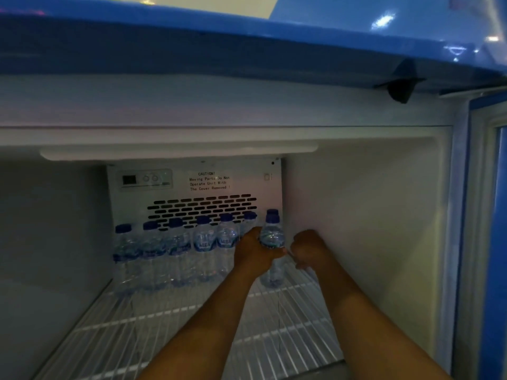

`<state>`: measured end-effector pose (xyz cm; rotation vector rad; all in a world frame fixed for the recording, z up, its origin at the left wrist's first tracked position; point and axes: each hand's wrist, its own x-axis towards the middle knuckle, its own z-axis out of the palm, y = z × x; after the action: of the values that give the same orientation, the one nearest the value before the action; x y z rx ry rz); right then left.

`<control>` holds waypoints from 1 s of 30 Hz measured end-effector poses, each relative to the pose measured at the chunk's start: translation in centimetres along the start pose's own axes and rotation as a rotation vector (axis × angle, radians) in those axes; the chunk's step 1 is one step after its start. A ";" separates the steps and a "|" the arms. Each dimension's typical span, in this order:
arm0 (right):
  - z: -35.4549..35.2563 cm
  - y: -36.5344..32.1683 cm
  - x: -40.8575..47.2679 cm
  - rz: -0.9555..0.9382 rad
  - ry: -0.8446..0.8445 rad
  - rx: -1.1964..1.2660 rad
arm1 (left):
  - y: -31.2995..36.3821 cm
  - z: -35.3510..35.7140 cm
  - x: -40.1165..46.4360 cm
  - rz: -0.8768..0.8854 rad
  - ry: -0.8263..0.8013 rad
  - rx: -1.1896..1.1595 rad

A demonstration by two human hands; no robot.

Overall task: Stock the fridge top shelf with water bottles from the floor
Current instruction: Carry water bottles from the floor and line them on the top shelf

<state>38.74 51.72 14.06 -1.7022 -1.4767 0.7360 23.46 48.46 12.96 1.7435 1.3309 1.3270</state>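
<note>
Several clear water bottles [204, 242] with blue caps and blue labels stand in a row along the back of the fridge's white wire top shelf [170, 319]. At the right end of the row stands one more water bottle [272, 237], upright on the shelf. My left hand [253, 255] grips this bottle around its middle from the left. My right hand [310, 249] is just to the right of it, fingers curled, close to the bottle's lower half; whether it touches the bottle is unclear.
The back panel [197, 193] has vent slots, a caution label and a small control display. The white right inner wall [370, 229] stands close to my right hand. The blue fridge door frame [491, 242] is at the far right.
</note>
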 end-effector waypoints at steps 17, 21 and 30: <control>1.1 3.3 -5.0 -0.094 0.024 -0.221 | -0.1 3.1 1.2 -0.026 0.077 0.000; 1.2 3.4 -4.9 -0.076 0.037 -0.249 | -0.2 3.1 0.8 -0.033 0.058 -0.015; -0.6 1.4 -7.7 -0.146 0.168 -0.317 | 1.7 -2.3 -3.3 -0.035 0.074 0.400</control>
<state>38.68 43.94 12.85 -1.8132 -1.6417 0.2837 21.93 44.52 13.96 1.9308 1.7555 1.1733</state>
